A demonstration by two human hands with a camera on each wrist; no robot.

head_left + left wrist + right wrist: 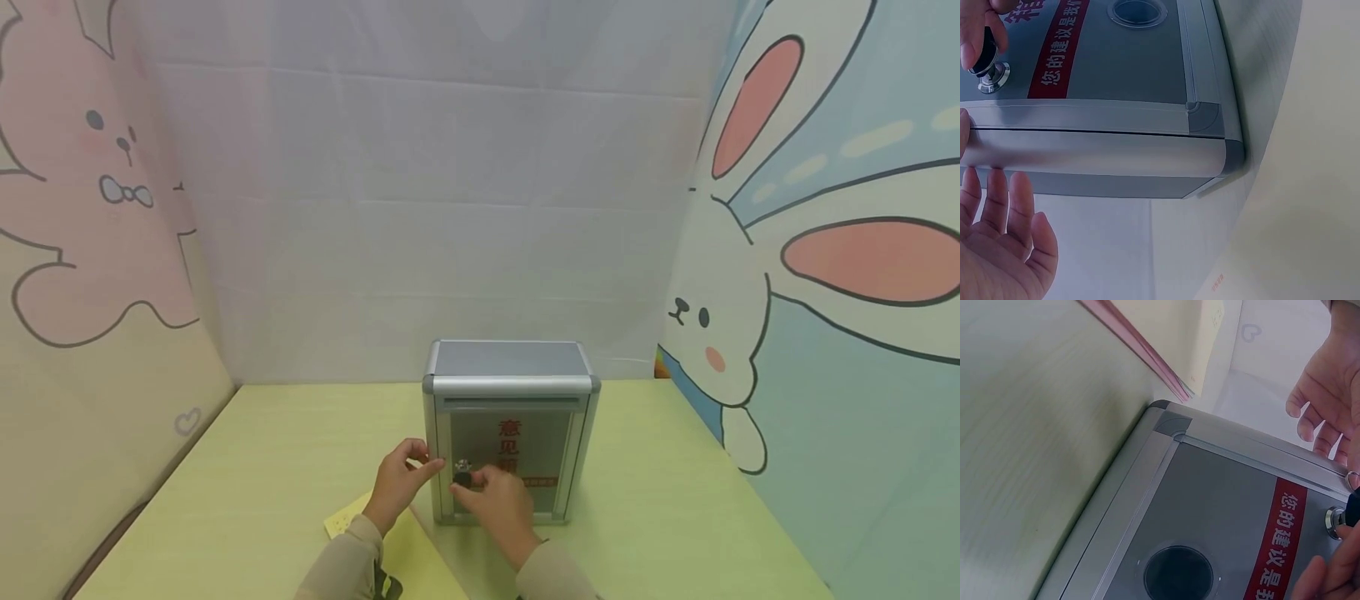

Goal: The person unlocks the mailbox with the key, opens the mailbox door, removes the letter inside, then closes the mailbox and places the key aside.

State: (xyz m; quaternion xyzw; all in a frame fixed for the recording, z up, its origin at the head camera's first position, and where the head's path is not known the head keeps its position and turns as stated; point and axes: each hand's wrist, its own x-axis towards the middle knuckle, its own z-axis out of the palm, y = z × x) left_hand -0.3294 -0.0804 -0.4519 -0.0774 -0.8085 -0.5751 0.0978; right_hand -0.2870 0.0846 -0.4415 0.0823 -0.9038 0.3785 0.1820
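Observation:
A grey metal suggestion box (512, 358) with silver edges stands upright on the table, its front bearing red Chinese characters. My right hand (501, 504) pinches a black-headed key (986, 55) at the silver lock (994, 78) on the left of the front panel. At the box's left edge is my left hand (397, 483), thumb at the front frame and fingertips against the side. Those fingers (1020, 206) look loosely extended in the left wrist view. A small metal ring (1352, 480) shows by the key in the right wrist view.
Yellow paper (408, 554) lies on the pale yellow table (660, 517) beneath the left forearm. Its stack shows pink edges (1141, 350) in the right wrist view. A white sheet (450, 208) hangs behind, with rabbit-printed cloths (847, 417) at both sides.

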